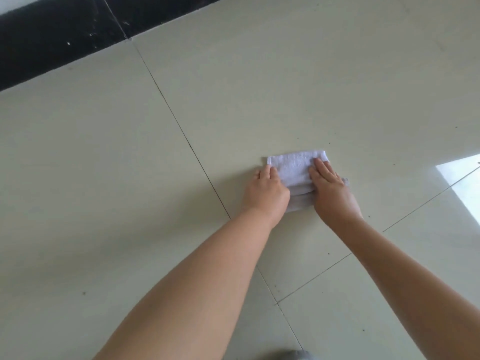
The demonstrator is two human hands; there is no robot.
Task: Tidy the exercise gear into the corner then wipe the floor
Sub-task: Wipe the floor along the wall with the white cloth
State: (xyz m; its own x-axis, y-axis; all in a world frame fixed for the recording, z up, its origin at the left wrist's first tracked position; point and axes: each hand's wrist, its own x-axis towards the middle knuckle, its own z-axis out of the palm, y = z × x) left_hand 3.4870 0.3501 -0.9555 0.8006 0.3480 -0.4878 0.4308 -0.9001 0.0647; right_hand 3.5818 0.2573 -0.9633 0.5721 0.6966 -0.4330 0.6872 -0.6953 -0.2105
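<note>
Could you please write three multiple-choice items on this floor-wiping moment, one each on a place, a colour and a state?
1. Where does the cloth lie?
A. on the pale tiled floor
B. on the black strip
C. in the sunlit patch

2. What colour is the cloth?
A. red
B. white
C. dark green

3. How does the right hand meet the cloth?
A. hovers clear of it
B. lifts it off the floor
C. lies flat on it, fingers straight

Answers:
1 A: tile shows all round it, right of a grout line.
2 B: it is white against the beige tile.
3 C: the palm presses down, while the left hand holds the cloth's left edge.
</note>
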